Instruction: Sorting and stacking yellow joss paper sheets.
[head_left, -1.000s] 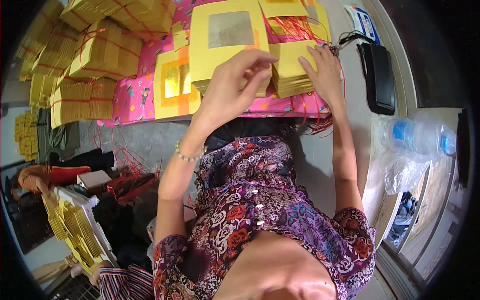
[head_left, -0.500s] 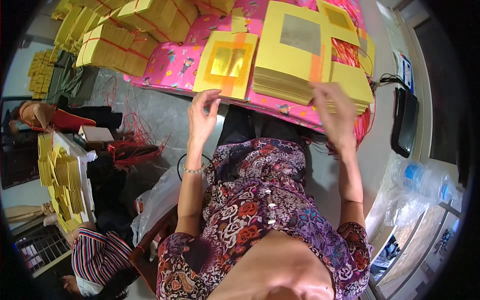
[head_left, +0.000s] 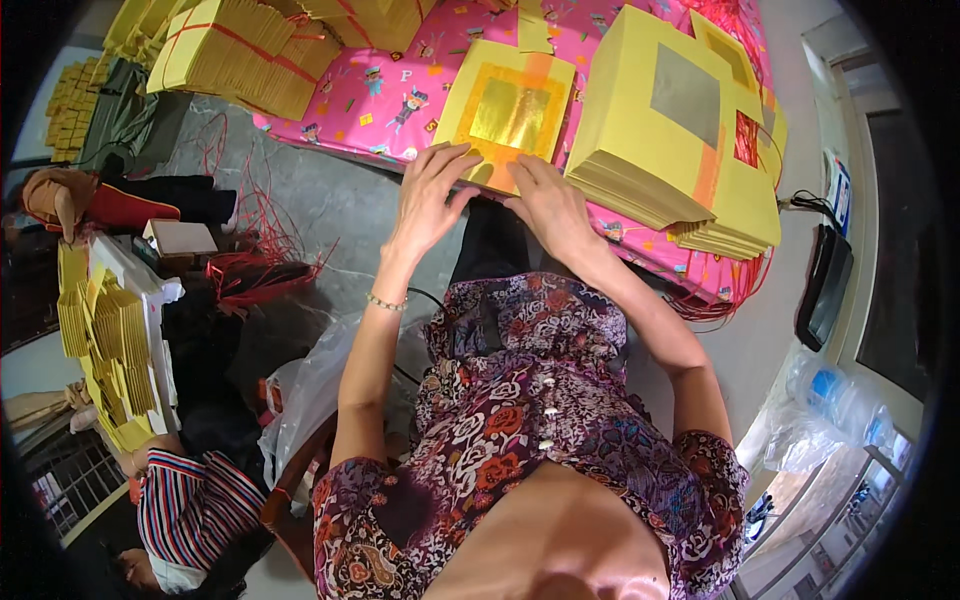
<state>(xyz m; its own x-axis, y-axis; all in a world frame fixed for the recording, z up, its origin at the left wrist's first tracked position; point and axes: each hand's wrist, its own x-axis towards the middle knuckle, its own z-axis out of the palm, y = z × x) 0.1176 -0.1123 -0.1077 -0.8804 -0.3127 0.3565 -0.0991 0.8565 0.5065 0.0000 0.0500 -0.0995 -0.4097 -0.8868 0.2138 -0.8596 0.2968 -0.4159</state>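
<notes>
A yellow paper sheet (head_left: 457,108) lies flat at the near edge of a table under a pink, cartoon-printed cover (head_left: 385,115). At its centre is a shiny gold square (head_left: 508,112) framed in mottled orange; paler orange bands show at the sheet's near and far ends. Whether it is a single sheet or several layers cannot be told.

Both hands meet at the sheet's near end, along the table edge. The left hand (head_left: 436,187), below a beaded bracelet (head_left: 387,303), is loosely curved, fingertips over the near left corner, thumb apart from the fingers. The right hand (head_left: 551,205) is part open, its fingers together on the near orange band. Whether either pinches the paper cannot be told.

Just right of the sheet, a thick yellow stack (head_left: 625,110) with a silver-grey panel on top reaches the near edge. Toward the table's left end stand yellow bundles (head_left: 225,55) bound with red ties.
</notes>
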